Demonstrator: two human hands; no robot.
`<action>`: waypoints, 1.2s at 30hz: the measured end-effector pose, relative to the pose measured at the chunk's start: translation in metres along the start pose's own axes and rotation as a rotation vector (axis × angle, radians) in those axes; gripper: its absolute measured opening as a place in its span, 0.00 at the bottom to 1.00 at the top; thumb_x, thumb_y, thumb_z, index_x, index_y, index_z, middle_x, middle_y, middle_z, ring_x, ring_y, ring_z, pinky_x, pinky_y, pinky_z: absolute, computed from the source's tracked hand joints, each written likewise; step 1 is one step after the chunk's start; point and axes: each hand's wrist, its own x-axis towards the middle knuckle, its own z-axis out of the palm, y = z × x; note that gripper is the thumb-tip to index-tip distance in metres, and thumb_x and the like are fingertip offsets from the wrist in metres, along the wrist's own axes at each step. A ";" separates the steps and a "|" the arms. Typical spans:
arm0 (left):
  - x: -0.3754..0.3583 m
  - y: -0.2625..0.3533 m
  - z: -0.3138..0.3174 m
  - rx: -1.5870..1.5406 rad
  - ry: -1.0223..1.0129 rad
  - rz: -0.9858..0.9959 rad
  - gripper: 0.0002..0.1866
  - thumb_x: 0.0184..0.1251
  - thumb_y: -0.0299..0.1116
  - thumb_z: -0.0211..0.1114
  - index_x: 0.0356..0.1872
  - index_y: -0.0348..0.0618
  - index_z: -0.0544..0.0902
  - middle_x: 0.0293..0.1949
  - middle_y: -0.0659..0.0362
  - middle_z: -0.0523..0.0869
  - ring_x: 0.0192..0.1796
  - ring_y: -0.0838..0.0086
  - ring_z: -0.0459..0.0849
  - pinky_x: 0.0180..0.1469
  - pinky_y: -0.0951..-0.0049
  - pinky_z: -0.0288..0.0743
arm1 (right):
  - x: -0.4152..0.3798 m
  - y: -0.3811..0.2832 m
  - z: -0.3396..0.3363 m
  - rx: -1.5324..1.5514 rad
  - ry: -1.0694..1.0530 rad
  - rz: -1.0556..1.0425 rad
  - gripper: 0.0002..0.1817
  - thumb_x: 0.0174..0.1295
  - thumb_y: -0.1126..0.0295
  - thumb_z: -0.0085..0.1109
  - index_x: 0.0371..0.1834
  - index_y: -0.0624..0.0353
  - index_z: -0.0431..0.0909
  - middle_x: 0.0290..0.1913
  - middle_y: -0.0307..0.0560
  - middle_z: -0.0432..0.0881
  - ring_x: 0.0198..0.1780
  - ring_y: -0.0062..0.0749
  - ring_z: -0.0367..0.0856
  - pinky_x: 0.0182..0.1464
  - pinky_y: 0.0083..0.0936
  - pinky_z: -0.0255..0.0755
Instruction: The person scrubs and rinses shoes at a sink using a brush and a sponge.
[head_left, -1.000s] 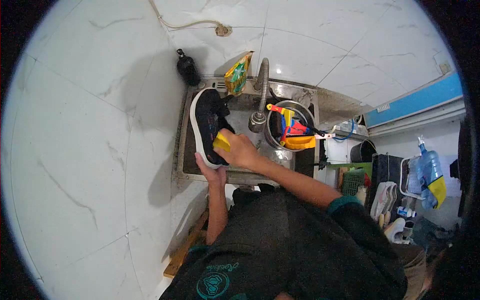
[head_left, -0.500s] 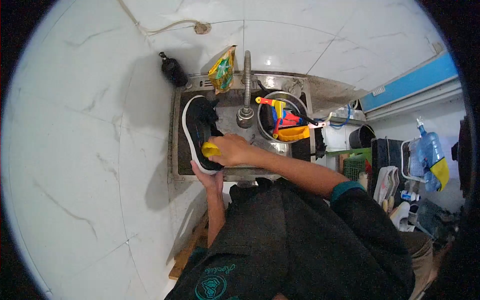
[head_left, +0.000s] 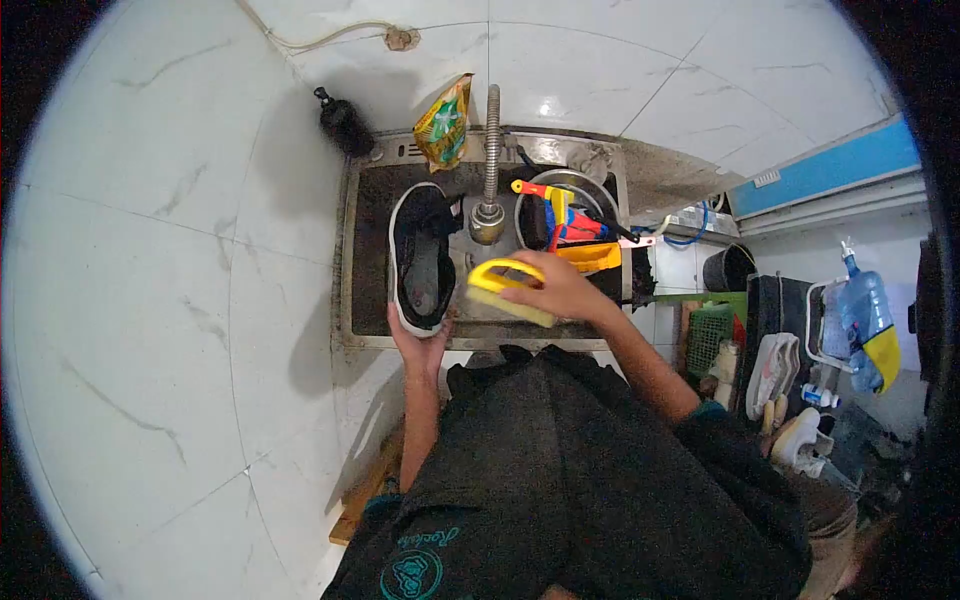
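Note:
A black shoe with a white sole (head_left: 423, 262) is held over the left part of the metal sink (head_left: 372, 300), its opening facing up toward me. My left hand (head_left: 418, 345) grips it by the heel end. Just right of the shoe, my right hand (head_left: 555, 287) is closed around the yellow handle of a scrub brush (head_left: 508, 275), with the pale bristles pointing down. The brush is apart from the shoe. Above the sink, the faucet (head_left: 488, 222) hangs between the shoe and a metal bowl.
In the sink's right side, the metal bowl (head_left: 524, 212) holds several colourful brushes (head_left: 572, 222). A green-yellow pouch (head_left: 443, 125) and a black bottle (head_left: 343, 123) stand along the back edge. Shoes (head_left: 797, 438), a green crate (head_left: 708, 337) and a blue plastic bottle (head_left: 866, 305) are at the right.
My right hand has moved the brush off the shoe and to the right. The shoe has turned, so its opening now faces up, with my left hand still at its heel.

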 end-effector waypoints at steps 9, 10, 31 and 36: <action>0.009 -0.024 0.007 -0.235 -0.115 -0.183 0.36 0.69 0.58 0.54 0.69 0.45 0.63 0.65 0.46 0.69 0.67 0.41 0.67 0.53 0.53 0.76 | -0.047 0.057 -0.076 -0.370 0.540 0.412 0.27 0.55 0.48 0.66 0.44 0.62 0.80 0.37 0.60 0.85 0.42 0.55 0.84 0.43 0.42 0.76; 0.015 -0.024 0.009 -0.241 -0.154 -0.220 0.35 0.69 0.57 0.55 0.70 0.45 0.62 0.67 0.46 0.68 0.68 0.42 0.66 0.57 0.50 0.74 | -0.045 0.058 -0.079 -0.427 0.558 0.437 0.28 0.55 0.47 0.66 0.45 0.62 0.79 0.37 0.60 0.84 0.42 0.56 0.84 0.43 0.43 0.77; 0.067 -0.068 0.032 -0.183 -0.138 -0.297 0.37 0.60 0.61 0.61 0.63 0.46 0.71 0.58 0.52 0.75 0.55 0.48 0.75 0.42 0.61 0.76 | 0.021 0.080 -0.097 -0.693 0.312 0.295 0.25 0.56 0.55 0.67 0.51 0.58 0.76 0.38 0.60 0.84 0.43 0.57 0.83 0.45 0.48 0.77; 0.057 -0.058 0.024 -0.107 -0.099 -0.283 0.37 0.61 0.62 0.60 0.63 0.44 0.71 0.56 0.51 0.78 0.50 0.49 0.80 0.39 0.63 0.78 | 0.025 0.087 -0.102 -0.692 0.180 0.208 0.25 0.55 0.62 0.67 0.55 0.56 0.74 0.44 0.61 0.83 0.48 0.55 0.81 0.50 0.46 0.75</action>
